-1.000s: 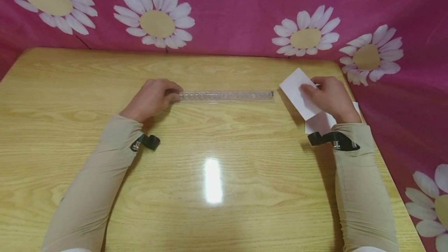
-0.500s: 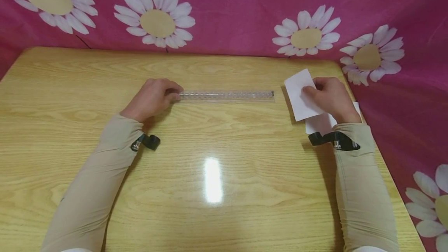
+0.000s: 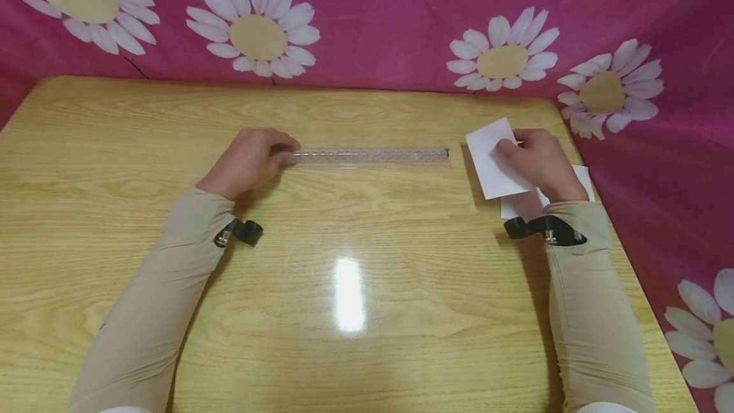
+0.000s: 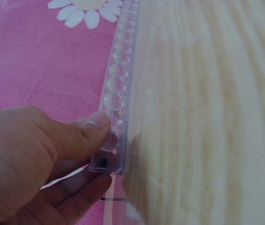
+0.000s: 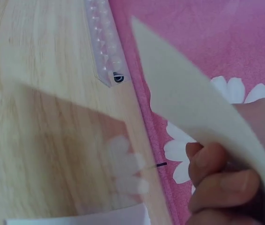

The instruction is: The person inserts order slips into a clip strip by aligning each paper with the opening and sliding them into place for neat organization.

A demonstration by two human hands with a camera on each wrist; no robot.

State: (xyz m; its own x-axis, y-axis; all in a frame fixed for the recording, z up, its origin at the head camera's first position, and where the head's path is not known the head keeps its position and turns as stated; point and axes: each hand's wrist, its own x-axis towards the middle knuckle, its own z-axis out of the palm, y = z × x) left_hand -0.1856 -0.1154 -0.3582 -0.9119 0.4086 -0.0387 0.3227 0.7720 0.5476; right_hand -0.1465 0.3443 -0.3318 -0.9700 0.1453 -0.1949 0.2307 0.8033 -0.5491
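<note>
Nearest, the glossy yellow wood-grain desk (image 3: 401, 273) spreads toward six o'clock. At three o'clock, a flat white paper sheet (image 3: 518, 206) lies partly beneath the right hand (image 3: 541, 159), whose fingers pinch a raised white rectangular card (image 3: 490, 167); slackening them could drop it, and a lowered wrist could drag the sheet. Between nine and ten, the left hand (image 3: 249, 157) has its fingers pinched on one end of a long clear plastic strip (image 3: 373, 157) with rounded beads, lying toward twelve; a sideways nudge could swing its ungripped end. Beyond hangs pink daisy-patterned cloth (image 3: 378, 18).
</note>
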